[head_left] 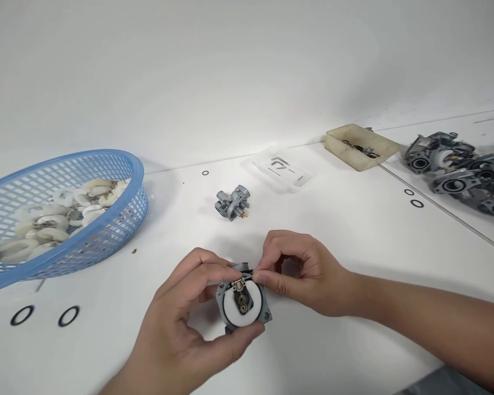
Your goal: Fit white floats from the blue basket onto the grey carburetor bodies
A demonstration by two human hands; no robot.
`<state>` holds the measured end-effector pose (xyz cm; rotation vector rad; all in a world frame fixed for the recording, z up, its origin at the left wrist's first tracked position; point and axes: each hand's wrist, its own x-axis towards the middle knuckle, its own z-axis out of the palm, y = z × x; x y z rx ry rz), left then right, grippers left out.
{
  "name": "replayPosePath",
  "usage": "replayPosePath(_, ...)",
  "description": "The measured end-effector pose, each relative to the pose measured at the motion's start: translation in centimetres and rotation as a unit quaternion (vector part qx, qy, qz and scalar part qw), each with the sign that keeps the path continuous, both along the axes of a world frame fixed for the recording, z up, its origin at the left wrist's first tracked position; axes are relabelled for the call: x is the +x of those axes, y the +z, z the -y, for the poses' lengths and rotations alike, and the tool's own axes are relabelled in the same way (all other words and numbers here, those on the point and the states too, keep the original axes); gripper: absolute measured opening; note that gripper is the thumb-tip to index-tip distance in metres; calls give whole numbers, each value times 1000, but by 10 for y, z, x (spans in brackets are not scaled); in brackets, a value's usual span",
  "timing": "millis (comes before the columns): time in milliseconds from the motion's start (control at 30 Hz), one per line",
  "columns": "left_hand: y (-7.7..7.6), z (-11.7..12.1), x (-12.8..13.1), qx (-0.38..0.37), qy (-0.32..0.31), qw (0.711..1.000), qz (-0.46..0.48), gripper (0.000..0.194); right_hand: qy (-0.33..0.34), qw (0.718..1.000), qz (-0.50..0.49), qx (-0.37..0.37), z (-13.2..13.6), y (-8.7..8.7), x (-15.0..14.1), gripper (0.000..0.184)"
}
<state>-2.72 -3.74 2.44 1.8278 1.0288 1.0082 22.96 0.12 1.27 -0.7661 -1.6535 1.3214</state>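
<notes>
My left hand (189,323) grips a grey metal carburetor (267,314), thumb below and fingers above. The open bowl side faces up, showing a white ring-shaped float (253,307) around two brass jets (242,304). A metal hinge bracket (239,285) sits at the float's upper edge. At that hinge, the thumb and forefinger of my right hand (298,274) are pinched around what looks like a thin pin (249,276), mostly hidden by the fingertips. A second carburetor body (233,203) lies on the table beyond my hands.
On the left stands a blue plastic basket (138,186) of white floats (53,222). A clear bag (300,184) with small pins lies behind. A cream tray (341,151) holds small parts. Carburetors (456,175) are piled at right. Black O-rings (68,316) lie scattered on the white table (333,214).
</notes>
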Motion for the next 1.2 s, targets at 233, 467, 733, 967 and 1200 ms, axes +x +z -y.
replayPosePath(233,0,-1,1,-14,11,1000,10,50,3,1000,-7,14,-1,0,0,7)
replayPosePath(467,2,3,4,-33,15,999,30,49,-9,998,19,56,-1,4,0,12)
replayPosePath(733,4,3,4,-35,20,999,14,47,-20,997,42,62,1,7,1,17)
replayPosePath(967,6,2,4,-11,27,1000,0,46,-11,999,32,39,0,5,0,16)
replayPosePath(1200,4,3,4,-22,23,999,11,46,8,1000,10,-3,1,1,2,8)
